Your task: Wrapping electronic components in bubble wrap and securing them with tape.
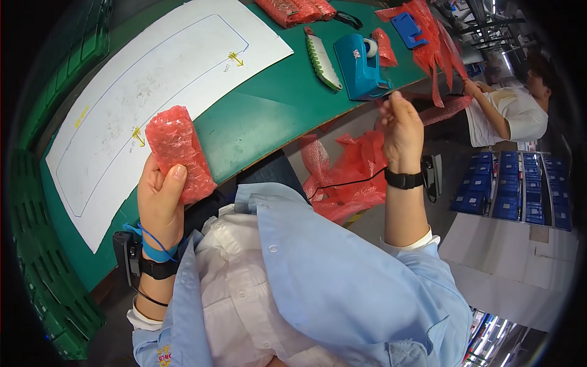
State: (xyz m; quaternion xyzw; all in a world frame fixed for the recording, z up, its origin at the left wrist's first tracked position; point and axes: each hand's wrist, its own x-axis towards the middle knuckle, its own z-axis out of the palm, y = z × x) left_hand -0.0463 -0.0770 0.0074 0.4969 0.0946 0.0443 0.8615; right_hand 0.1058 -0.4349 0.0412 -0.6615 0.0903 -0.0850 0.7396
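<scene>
Overhead view of a person's lap at a green table (257, 122). Left hand (160, 199) grips a red bubble-wrapped bundle (177, 153), upright, thumb across its lower end. Right hand (400, 125) pinches a tape end at the blue tape dispenser (361, 67). Bundle looks light, soft, squashy (prob. fragile inside); hold mid-body w/ gentle pressure.

Bright, even overhead light; sharp centre (edges bend, black fisheye rim).

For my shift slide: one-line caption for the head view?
Left hand grips a red bubble-wrapped bundle while right hand reaches the blue tape dispenser on the green table.
</scene>
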